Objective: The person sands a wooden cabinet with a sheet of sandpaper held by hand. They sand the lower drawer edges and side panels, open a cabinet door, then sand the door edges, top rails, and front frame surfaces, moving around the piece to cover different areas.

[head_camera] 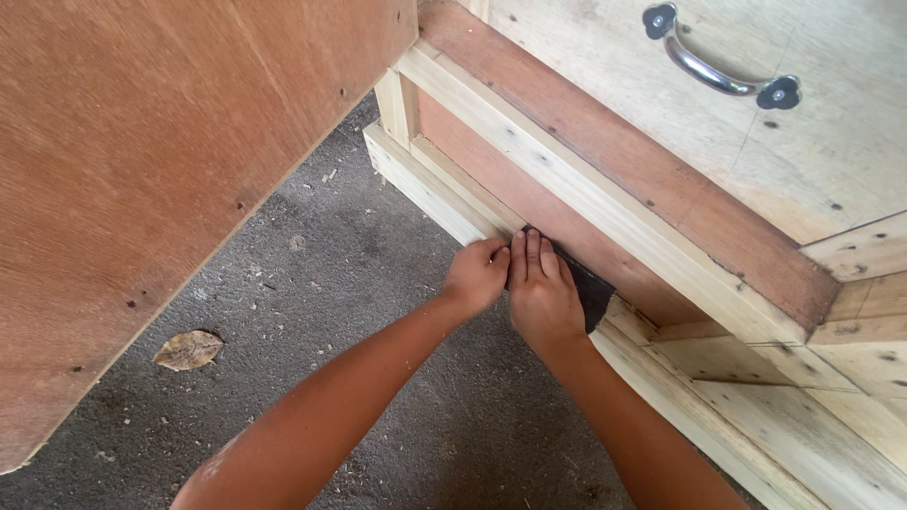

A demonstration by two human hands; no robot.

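Sandpaper [588, 288], a dark sheet, lies at the middle of the frame on the lower rail [444, 189] of a pale wooden cabinet frame. My right hand [543, 297] presses it flat with fingers together; my left hand [475, 276] curls at its edge, pinning it. To work well, I judge I should keep even pressure and follow the grain along the rail. Upper right, a metal handle [720, 71] sits on a drawer front [812, 151]; lower left, a dry leaf [189, 349] lies on the concrete floor [378, 378].
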